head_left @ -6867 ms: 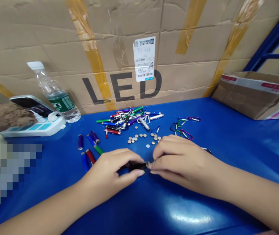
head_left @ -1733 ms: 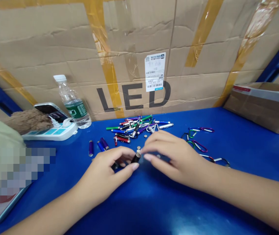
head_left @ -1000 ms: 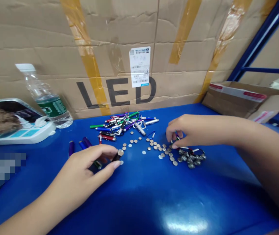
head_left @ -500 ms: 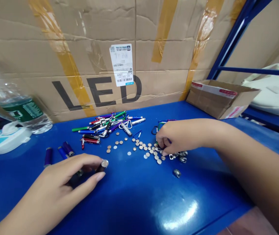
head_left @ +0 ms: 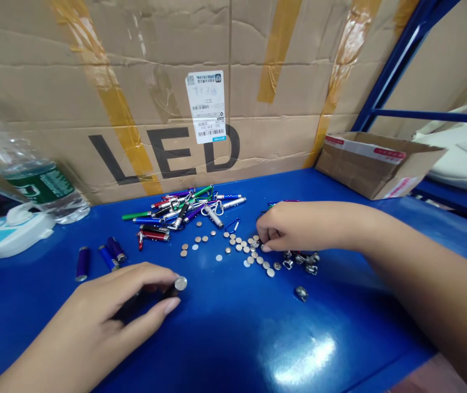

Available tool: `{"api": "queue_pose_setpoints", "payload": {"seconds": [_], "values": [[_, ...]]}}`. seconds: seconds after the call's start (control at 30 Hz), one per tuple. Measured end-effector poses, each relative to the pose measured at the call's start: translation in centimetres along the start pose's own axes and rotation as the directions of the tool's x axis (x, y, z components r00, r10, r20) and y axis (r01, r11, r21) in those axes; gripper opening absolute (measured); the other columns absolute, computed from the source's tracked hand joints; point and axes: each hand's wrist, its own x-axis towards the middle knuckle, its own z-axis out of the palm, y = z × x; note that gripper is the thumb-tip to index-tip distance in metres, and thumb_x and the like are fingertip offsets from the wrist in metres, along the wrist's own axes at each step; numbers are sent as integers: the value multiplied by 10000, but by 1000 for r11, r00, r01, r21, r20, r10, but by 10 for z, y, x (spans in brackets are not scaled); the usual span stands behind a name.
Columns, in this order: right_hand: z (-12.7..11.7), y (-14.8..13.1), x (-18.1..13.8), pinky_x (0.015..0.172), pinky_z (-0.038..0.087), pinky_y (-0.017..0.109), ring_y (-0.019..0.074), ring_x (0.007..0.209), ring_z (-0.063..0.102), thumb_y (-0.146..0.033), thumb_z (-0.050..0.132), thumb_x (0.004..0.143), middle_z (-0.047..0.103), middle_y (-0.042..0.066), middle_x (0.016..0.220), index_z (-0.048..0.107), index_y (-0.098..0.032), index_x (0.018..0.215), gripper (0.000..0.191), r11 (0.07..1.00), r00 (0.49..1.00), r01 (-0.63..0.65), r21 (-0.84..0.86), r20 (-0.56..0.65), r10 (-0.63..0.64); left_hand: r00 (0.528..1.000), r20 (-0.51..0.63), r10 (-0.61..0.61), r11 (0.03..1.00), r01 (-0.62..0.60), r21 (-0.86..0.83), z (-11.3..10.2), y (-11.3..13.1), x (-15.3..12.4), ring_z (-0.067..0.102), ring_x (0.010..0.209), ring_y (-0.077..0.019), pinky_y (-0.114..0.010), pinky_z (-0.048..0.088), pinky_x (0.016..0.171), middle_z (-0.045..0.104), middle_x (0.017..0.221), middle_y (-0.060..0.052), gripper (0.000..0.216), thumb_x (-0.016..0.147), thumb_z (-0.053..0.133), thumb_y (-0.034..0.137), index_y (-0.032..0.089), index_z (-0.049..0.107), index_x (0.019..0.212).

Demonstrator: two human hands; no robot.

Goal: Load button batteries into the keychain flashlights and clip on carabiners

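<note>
My left hand (head_left: 121, 314) grips a small dark flashlight tube between thumb and fingers. Its round silver end (head_left: 180, 283) faces up; most of the tube is hidden by the hand. My right hand (head_left: 293, 226) reaches down to the right side of a spread of button cells (head_left: 253, 255). Its fingers are curled and pinched together at the cells, and what they hold, if anything, is hidden. Small shiny metal clips (head_left: 311, 268) lie just under my right wrist. One dark metal piece (head_left: 301, 294) sits apart, nearer to me.
A pile of coloured pen-shaped flashlights (head_left: 184, 207) with carabiners lies at the back. Blue and purple tubes (head_left: 82, 263) are at left, near a power strip (head_left: 12, 234) and water bottle (head_left: 45, 180). A cardboard box (head_left: 364, 166) stands back right; a large carton (head_left: 155, 98) walls the rear.
My right hand has shifted slightly left, from beside the metal clips onto the button cells. My left hand still holds the tube, a little lower in view. The camera view has shifted slightly.
</note>
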Motion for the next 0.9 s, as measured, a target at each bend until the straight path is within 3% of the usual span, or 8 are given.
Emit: {"api": "queue_pose_setpoints", "payload": {"seconds": [0.13,0.3,0.5,0.57,0.73,0.9], "values": [[-5,0,-5,558,385,255,138,651,593,-295,535,848,698,33,818,697,-188,860,194,995,994,55,87,-103,-46,1000,-13,1,999,-1,-46,2,5,1,712,666,-156,-171,564,644,756,804,27,229,812,627,511,302,714,847],[-7,-8,-4,569,418,225,120,663,612,-336,559,860,703,10,809,662,-188,915,189,939,980,175,296,-148,-135,999,25,-24,997,26,-72,2,6,-1,713,706,-161,-181,564,677,755,832,13,217,820,626,481,292,720,869],[2,-20,7,588,440,221,104,663,598,-344,591,849,686,16,795,642,-160,864,192,865,958,265,427,-215,-187,998,48,-35,993,41,-112,3,6,-2,711,743,-163,-185,558,691,752,857,10,198,829,626,453,285,713,887],[8,-24,11,597,456,222,103,687,609,-340,611,838,696,30,848,633,-155,880,191,812,953,279,513,-249,-170,998,48,-40,991,45,-124,5,6,-2,707,750,-163,-190,556,701,750,858,6,188,832,627,436,277,712,886],[23,-39,20,639,524,255,125,736,662,-340,709,761,718,69,927,593,-150,835,235,563,943,320,762,-315,-111,994,93,-57,982,72,-173,7,11,-2,691,744,-157,-200,552,687,743,847,1,144,832,619,367,258,705,868],[33,-60,23,724,566,293,157,788,695,-295,756,709,732,36,855,629,-166,749,185,512,886,422,748,-459,-61,991,97,-94,974,112,-196,8,14,-1,659,713,-141,-202,537,675,728,818,7,126,828,611,334,249,697,864]]}}
